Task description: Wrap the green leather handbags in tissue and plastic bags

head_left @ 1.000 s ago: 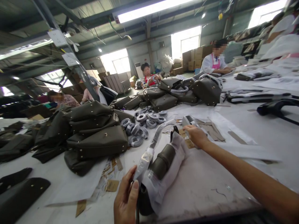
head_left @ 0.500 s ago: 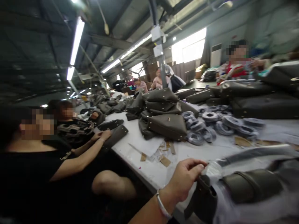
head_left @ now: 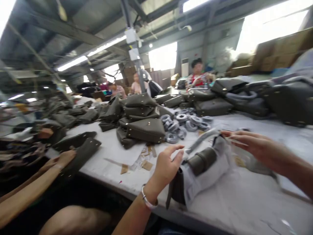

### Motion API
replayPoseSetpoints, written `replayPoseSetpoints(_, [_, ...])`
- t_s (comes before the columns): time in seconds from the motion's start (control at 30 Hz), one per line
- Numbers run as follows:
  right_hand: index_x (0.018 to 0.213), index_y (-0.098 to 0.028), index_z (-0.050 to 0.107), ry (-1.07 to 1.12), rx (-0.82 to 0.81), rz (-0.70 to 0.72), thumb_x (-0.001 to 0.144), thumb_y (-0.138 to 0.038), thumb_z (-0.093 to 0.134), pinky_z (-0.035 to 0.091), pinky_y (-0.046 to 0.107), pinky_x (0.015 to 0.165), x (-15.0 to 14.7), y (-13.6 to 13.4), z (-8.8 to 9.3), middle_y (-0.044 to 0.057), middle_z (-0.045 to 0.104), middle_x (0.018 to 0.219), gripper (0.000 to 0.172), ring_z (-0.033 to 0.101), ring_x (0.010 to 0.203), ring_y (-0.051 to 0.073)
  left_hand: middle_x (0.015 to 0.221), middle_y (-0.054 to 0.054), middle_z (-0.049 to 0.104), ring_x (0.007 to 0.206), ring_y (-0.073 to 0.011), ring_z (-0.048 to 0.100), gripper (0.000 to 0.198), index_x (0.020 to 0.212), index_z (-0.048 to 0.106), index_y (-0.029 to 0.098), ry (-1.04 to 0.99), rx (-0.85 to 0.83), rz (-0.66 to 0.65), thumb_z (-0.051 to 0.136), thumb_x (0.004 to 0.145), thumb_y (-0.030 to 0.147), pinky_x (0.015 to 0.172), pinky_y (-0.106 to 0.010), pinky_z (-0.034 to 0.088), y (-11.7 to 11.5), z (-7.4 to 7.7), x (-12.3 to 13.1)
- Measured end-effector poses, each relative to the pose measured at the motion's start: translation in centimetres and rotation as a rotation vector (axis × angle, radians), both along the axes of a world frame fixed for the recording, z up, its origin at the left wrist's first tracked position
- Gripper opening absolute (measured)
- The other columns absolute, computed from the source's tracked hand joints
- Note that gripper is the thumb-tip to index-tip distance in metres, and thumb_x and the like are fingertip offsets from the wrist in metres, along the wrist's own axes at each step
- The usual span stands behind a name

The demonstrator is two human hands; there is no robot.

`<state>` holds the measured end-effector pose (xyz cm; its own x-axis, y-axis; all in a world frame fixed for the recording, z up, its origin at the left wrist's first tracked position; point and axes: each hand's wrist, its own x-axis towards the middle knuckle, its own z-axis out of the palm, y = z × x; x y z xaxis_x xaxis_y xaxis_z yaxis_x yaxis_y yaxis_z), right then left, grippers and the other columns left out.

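Observation:
A dark olive handbag [head_left: 202, 161] rests near the front edge of the white table, partly covered in pale wrapping. Its raised handle [head_left: 203, 138] is wrapped too. At the bag's near left end, the thumb and forefinger of my left hand [head_left: 164, 167] close on its upper corner; a bracelet circles that wrist. My right hand [head_left: 261, 148] reaches in from the right, its long fingers pinching the far upper corner near the handle's end. Its fingertips are blurred and partly hidden against the wrapping.
Olive handbags [head_left: 146, 130] are stacked beyond, beside grey wrapped rings [head_left: 172, 127]. Brown card scraps [head_left: 147, 164] lie on the white table [head_left: 97, 163]. At left, a co-worker's hands [head_left: 64, 160] hold an olive bag piece [head_left: 85, 153]. More bags [head_left: 290, 99] stand at right.
The view has swung right, and my right hand now shows at the handbag's far end. My left hand stays at the near end. The co-workers at left have slid partly out of view.

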<state>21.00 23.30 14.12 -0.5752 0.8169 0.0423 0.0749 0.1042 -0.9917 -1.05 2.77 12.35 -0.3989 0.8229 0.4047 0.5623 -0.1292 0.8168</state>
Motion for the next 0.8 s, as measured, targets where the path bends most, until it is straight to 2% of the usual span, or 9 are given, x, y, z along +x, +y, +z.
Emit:
replayPoseSetpoints(0.07, [0.092, -0.027, 0.077, 0.075, -0.077, 0.071, 0.077, -0.044, 0.074, 0.038, 0.04, 0.111, 1.3, -1.8, 1.1, 0.006, 0.064, 0.132, 0.023, 0.048, 0.132, 0.03, 0.119, -0.004, 0.07, 0.114, -0.0222, 0.062, 0.024, 0.113, 0.07, 0.025, 0.106, 0.054, -0.017, 0.057, 0.093, 0.031, 0.104, -0.036, 0.044, 0.4, 0.9, 0.5])
replayPoseSetpoints(0.13, [0.091, -0.025, 0.077, 0.158, -0.105, 0.119, 0.078, -0.042, 0.073, 0.033, 0.041, 0.114, 0.9, -3.4, 2.1, 0.005, 0.063, 0.135, 0.022, 0.044, 0.136, 0.029, 0.118, -0.005, 0.07, 0.109, -0.0223, 0.063, 0.025, 0.114, 0.069, 0.025, 0.104, 0.095, -0.088, 0.059, 0.093, 0.033, 0.096, -0.034, 0.05, 0.7, 1.9, 1.5])
replayPoseSetpoints(0.23, [0.086, -0.022, 0.074, 0.274, -0.152, 0.135, 0.08, -0.037, 0.072, 0.035, 0.043, 0.112, -0.2, -5.7, 3.2, 0.006, 0.066, 0.13, 0.016, 0.046, 0.134, 0.029, 0.113, -0.007, 0.07, 0.099, -0.0217, 0.066, 0.027, 0.114, 0.069, 0.024, 0.0, 0.113, -0.211, 0.062, 0.091, 0.037, 0.079, -0.029, 0.055, 0.7, 3.4, 3.6])
replayPoseSetpoints(0.37, [0.083, -0.022, 0.074, 0.302, -0.172, 0.171, 0.075, -0.037, 0.074, 0.041, 0.048, 0.107, -0.7, -8.0, 3.7, 0.006, 0.066, 0.129, 0.017, 0.053, 0.127, 0.033, 0.111, -0.006, 0.071, 0.097, -0.0223, 0.066, 0.03, 0.112, 0.071, 0.025, -0.053, 0.103, -0.285, 0.07, 0.085, 0.04, 0.075, -0.029, 0.053, 1.3, 4.2, 5.7])
replayPoseSetpoints(0.43, [0.084, -0.022, 0.075, 0.303, -0.165, 0.19, 0.075, -0.038, 0.074, 0.041, 0.049, 0.107, -0.7, -8.7, 3.7, 0.005, 0.064, 0.132, 0.018, 0.056, 0.123, 0.033, 0.11, -0.005, 0.072, 0.098, -0.0224, 0.066, 0.026, 0.107, 0.073, 0.025, -0.082, 0.093, -0.321, 0.07, 0.085, 0.039, 0.075, -0.028, 0.052, 1.8, 4.1, 6.1])
replayPoseSetpoints(0.57, [0.087, -0.024, 0.077, 0.309, -0.133, 0.222, 0.077, -0.036, 0.074, 0.035, 0.047, 0.112, -0.7, -9.2, 3.0, 0.005, 0.067, 0.128, 0.017, 0.051, 0.129, 0.031, 0.097, -0.006, 0.074, 0.092, -0.0207, 0.065, 0.02, 0.093, 0.076, 0.02, -0.237, 0.042, -0.384, 0.068, 0.087, 0.037, 0.077, -0.027, 0.049, 2.7, 3.3, 5.9])
replayPoseSetpoints(0.7, [0.092, -0.023, 0.078, 0.323, -0.198, 0.22, 0.077, -0.037, 0.073, 0.033, 0.044, 0.112, -0.5, -9.1, 1.4, 0.007, 0.067, 0.128, 0.021, 0.051, 0.129, 0.029, 0.086, -0.004, 0.068, 0.08, -0.0145, 0.061, 0.028, 0.088, 0.072, 0.015, -0.566, -0.086, -0.515, 0.072, 0.082, 0.043, 0.079, -0.026, 0.048, 3.1, 2.5, 5.2])
replayPoseSetpoints(0.8, [0.095, -0.021, 0.077, 0.323, -0.311, 0.248, 0.077, -0.036, 0.07, 0.038, 0.046, 0.108, -0.6, -9.3, 0.3, 0.008, 0.069, 0.125, 0.024, 0.057, 0.122, 0.03, 0.086, -0.003, 0.065, 0.073, -0.0123, 0.058, 0.04, 0.097, 0.07, 0.016, -0.715, -0.214, -0.585, 0.074, 0.078, 0.05, 0.073, -0.026, 0.05, 3.1, 1.5, 5.0])
